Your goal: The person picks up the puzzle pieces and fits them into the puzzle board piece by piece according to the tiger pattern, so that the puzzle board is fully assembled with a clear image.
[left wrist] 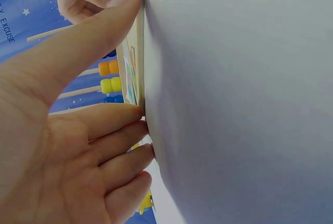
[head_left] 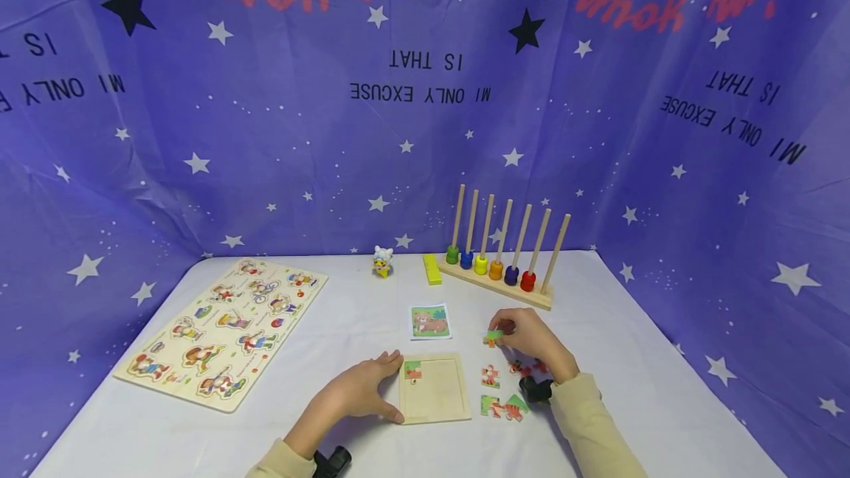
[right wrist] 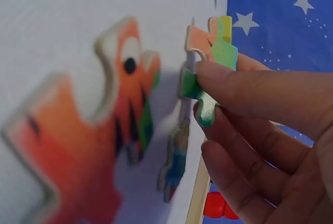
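Note:
My left hand (head_left: 361, 387) rests at the left side of a square wooden puzzle tray (head_left: 434, 408), thumb at the near corner and fingertips along the far left edge, fingers nearly straight. One puzzle piece (head_left: 413, 369) lies in the tray's far left corner. To the tray's right, my right hand (head_left: 531, 334) pinches a green and orange puzzle piece (right wrist: 225, 53) between thumb and fingers, above the table. Several loose pieces lie below that hand, among them an orange striped one with an eye (right wrist: 136, 70) and a green-edged one (head_left: 490, 375).
A picture card (head_left: 430, 321) lies behind the tray. Farther back stand a small toy figure (head_left: 382, 262), a yellow block (head_left: 432, 269) and a peg rack (head_left: 494, 282) with coloured beads. At left lies a large wooden picture board (head_left: 226, 345). A star-patterned cloth (head_left: 372, 168) encloses the table.

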A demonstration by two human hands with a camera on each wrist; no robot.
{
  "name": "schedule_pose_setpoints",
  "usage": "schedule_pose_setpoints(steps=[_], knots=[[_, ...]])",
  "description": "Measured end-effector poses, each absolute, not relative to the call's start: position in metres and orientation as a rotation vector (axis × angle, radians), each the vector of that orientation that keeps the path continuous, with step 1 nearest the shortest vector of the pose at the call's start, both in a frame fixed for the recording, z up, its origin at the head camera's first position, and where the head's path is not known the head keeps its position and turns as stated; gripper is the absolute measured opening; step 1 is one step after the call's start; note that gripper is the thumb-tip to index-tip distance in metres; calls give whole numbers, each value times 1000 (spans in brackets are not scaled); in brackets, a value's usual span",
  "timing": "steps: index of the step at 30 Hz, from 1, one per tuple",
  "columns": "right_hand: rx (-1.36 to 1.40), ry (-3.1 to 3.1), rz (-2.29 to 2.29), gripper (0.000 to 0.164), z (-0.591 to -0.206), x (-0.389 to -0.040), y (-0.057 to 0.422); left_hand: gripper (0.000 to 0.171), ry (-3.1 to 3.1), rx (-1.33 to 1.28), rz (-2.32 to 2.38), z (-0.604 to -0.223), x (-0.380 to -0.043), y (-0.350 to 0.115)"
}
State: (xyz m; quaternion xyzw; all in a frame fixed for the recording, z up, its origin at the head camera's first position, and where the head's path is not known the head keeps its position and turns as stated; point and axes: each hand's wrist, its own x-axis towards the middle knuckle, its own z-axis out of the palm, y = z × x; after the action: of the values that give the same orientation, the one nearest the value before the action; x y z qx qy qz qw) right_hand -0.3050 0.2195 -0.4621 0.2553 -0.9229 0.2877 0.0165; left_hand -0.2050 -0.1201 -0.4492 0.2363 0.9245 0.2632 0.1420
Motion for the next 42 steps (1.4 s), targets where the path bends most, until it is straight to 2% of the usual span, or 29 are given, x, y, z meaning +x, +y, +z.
schedule_pose_setpoints(steps=[12, 42], knots=[[829, -2826, 964, 10, -456, -302, 220, 97, 2681, 679, 753, -451, -205, -120], [1072, -2716, 1074, 13, -446, -277, 164, 98, 2674, 688, 757, -451, -205, -120]])
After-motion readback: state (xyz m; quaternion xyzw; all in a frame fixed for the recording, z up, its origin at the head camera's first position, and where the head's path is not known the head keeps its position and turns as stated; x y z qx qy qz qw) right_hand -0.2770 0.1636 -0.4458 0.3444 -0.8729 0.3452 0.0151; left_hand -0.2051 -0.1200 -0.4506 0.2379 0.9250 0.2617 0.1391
